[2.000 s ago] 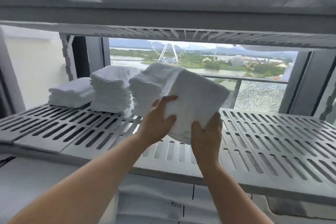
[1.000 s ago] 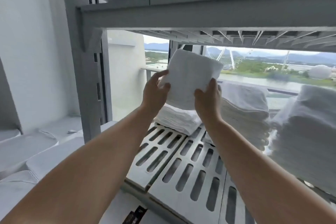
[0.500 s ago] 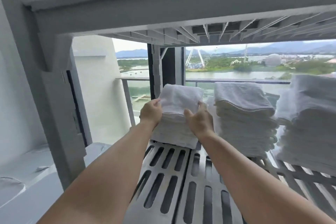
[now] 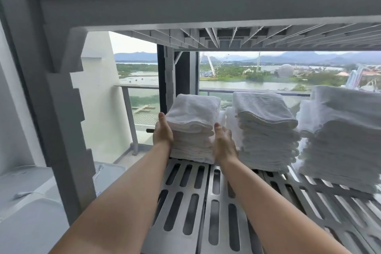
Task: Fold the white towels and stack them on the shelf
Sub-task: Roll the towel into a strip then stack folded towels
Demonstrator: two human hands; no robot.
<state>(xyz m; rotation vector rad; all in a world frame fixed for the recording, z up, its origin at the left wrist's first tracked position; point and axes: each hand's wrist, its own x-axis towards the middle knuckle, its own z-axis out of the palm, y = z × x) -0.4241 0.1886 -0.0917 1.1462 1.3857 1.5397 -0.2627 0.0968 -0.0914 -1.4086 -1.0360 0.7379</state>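
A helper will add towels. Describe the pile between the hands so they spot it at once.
On the slotted shelf before the window stand three stacks of white towels. Take the leftmost stack, at the shelf's left end. It alone has the left hand and right hand pressed against its sides.

My one camera rides on my head, facing forward and slightly down along my arms (image 4: 127, 192). Wide-angled, it sits close to the slotted shelf (image 4: 185, 202), level with its opening, with the window (image 4: 257, 80) straight ahead behind the towel stacks (image 4: 266, 130).
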